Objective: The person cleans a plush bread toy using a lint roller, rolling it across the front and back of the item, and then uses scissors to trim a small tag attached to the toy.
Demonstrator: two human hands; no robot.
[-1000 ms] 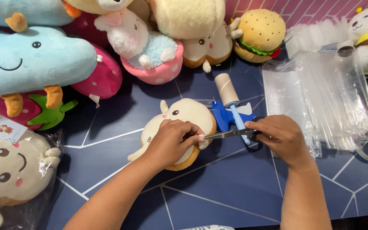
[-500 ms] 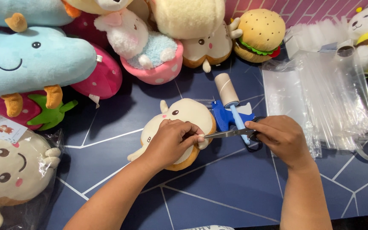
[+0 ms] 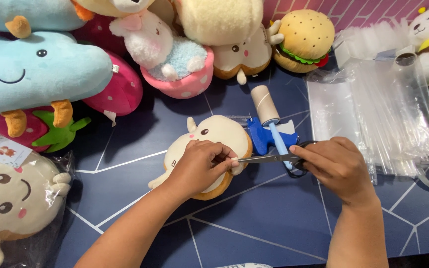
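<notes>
- Your left hand point(image 3: 202, 164) is pressing down on a small cream-and-tan toast-shaped plush toy point(image 3: 209, 144) with a pink ear and dot eyes, lying on the dark blue table point(image 3: 254, 218) with white line patterning; the fingers are pinched together at the toy's 3 o'clock edge.
- Your right hand point(image 3: 336, 166) is closed around the black loop handles of a pair of slim metal scissors point(image 3: 269, 159), sitting just at 3 o'clock of the toy.
- The scissor blades are pointing toward 9 o'clock, their tip meeting your left fingertips point(image 3: 233, 162) at the toy's edge; whether the blades are cutting anything is too small to tell.
- The two hands are lying apart, joined only by the scissors between them.
- A blue plastic tagging gun point(image 3: 266, 136) is lying just at 12 o'clock of the scissors, with a light blue-handled lint roller point(image 3: 269, 111) lying across it.
- A stack of clear plastic bags point(image 3: 378, 114) is lying at 1 o'clock of your right hand, near it but not touching.
- Soft toys are crowding the table from 9 to 1 o'clock: a light blue cloud plush point(image 3: 35, 72), a pink strawberry plush point(image 3: 117, 92), a white bunny in a pink spotted cup point(image 3: 175, 62), and a burger plush point(image 3: 306, 37).
- A cream smiling plush in a clear bag point(image 3: 11, 198) is lying at 9 o'clock, well apart from your left hand.
</notes>
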